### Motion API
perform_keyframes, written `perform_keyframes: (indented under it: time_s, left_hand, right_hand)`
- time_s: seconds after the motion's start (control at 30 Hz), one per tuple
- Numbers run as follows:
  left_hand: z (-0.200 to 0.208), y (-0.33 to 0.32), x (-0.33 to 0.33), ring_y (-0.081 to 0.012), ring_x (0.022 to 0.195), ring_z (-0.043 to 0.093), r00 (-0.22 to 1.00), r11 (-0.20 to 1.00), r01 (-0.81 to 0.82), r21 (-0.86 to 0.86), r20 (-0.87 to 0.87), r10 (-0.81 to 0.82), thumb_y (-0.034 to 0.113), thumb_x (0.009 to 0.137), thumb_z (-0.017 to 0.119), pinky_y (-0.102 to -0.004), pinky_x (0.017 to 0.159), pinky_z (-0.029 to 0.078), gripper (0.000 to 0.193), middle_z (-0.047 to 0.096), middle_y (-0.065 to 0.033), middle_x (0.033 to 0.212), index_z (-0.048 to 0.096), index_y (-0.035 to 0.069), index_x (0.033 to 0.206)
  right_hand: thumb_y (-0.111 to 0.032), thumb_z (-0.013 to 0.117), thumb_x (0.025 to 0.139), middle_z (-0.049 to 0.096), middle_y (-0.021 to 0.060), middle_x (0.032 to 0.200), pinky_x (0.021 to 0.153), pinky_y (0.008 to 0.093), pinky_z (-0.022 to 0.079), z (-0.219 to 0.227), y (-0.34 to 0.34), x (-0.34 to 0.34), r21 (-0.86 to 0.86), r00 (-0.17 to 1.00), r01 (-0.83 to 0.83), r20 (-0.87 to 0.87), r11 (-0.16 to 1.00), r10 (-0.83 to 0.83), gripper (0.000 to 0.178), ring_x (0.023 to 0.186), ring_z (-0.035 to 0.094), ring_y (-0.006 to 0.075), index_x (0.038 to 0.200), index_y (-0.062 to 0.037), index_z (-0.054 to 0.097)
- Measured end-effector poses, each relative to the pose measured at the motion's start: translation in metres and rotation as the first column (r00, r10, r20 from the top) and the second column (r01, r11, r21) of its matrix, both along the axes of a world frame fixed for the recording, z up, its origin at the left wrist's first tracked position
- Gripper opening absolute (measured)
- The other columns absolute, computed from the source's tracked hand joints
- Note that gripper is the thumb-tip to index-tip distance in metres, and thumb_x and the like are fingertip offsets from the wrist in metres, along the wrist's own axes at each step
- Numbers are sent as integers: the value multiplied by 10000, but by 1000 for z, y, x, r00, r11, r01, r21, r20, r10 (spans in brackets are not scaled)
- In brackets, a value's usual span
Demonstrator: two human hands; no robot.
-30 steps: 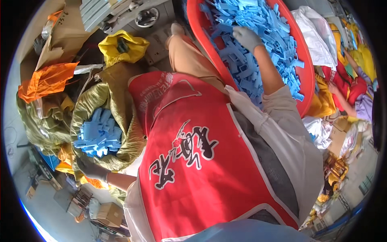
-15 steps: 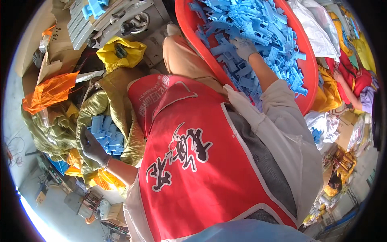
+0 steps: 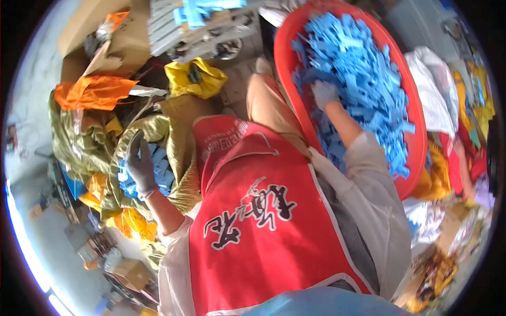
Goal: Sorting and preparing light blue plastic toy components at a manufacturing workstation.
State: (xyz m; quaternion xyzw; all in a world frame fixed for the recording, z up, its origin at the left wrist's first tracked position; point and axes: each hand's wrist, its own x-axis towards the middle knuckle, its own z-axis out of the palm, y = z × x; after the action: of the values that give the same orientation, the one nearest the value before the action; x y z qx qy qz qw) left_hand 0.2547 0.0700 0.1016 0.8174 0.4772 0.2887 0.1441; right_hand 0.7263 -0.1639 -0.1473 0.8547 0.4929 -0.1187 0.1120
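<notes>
My right hand (image 3: 325, 95), in a pale glove, is down among the blue plastic parts (image 3: 363, 79) heaped in a big red oval tub (image 3: 419, 142). Its fingertips are blurred and partly hidden there, so I cannot tell whether they grip a part. On the left, my left hand (image 3: 140, 166), in a grey glove, is raised over the mouth of an olive woven sack (image 3: 182, 124). That hand is open, fingers stretched away from me, with nothing visible in it. Similar blue parts (image 3: 162, 171) fill the sack beneath it.
A yellow bag (image 3: 195, 79) and an orange bag (image 3: 95, 93) lie beyond the sack, beside a cardboard box (image 3: 129, 37). Farther off, more blue pieces rest on a grey machine (image 3: 163, 26). White sacking (image 3: 435, 89) hangs right of the tub; another person's arm (image 3: 464, 168) shows there.
The view has shifted, so everything sits farther right. My left hand's fingers have swung upward over the sack. My right hand has drawn slightly nearer the tub's left wall.
</notes>
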Motion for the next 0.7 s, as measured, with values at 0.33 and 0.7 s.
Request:
perform_keyframes:
  time_s: [0.33, 0.7]
  left_hand:
    - [48, 34, 93, -238, 923, 659, 950, 947, 273, 170, 108, -293, 56, 837, 606, -302, 814, 500, 177, 676, -126, 1014, 669, 14, 997]
    - [74, 96, 212, -317, 940, 635, 830, 810, 552, 200, -39, -556, 139, 786, 678, -348, 827, 496, 364, 651, -136, 1057, 612, 80, 1140]
  right_hand:
    - [-128, 528, 804, 508, 146, 1218, 958, 427, 427, 112, -70, 58, -342, 971, -84, -238, 936, 0, 374, 1128, 530, 333, 1161, -220, 596]
    - [-31, 597, 751, 551, 127, 1158, 947, 341, 414, 181, -113, 61, 261, 863, 221, -501, 940, -63, 407, 1091, 539, 288, 1155, -81, 589]
